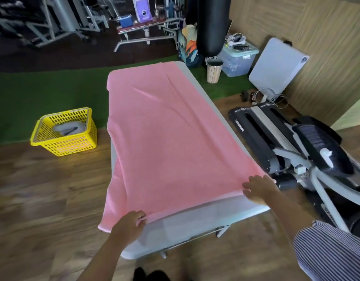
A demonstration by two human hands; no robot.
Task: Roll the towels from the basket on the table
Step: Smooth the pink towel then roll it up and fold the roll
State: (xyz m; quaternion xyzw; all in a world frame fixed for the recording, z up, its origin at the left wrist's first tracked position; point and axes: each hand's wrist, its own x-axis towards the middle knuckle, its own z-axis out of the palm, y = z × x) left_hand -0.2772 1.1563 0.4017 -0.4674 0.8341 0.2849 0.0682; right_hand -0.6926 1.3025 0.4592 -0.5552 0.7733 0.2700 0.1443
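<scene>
1. Pink towel [167, 138] lies spread lengthwise over the white desk [205, 218], covering nearly all of it; its left edge hangs off the desk's side, and a few creases cross the far half.
2. The left hand [128, 226] pinches the near left corner of the towel between thumb and fingers. The right hand [260, 191] rests on the near right corner with fingers spread and curled over the edge; whether it truly grips the cloth cannot be told.
3. The step in hand looks like laying the towel flat and squaring its near edge, ahead of any rolling.
4. The next move likely calls for both hands to turn the near edge over evenly and keep the roll straight, minding the overhanging left side.
5. The yellow basket [65, 132] stands on the floor left of the desk, with something grey inside, probably another towel; the mesh hides most of it.
6. Blur softens the floor and the frame's edges.
</scene>
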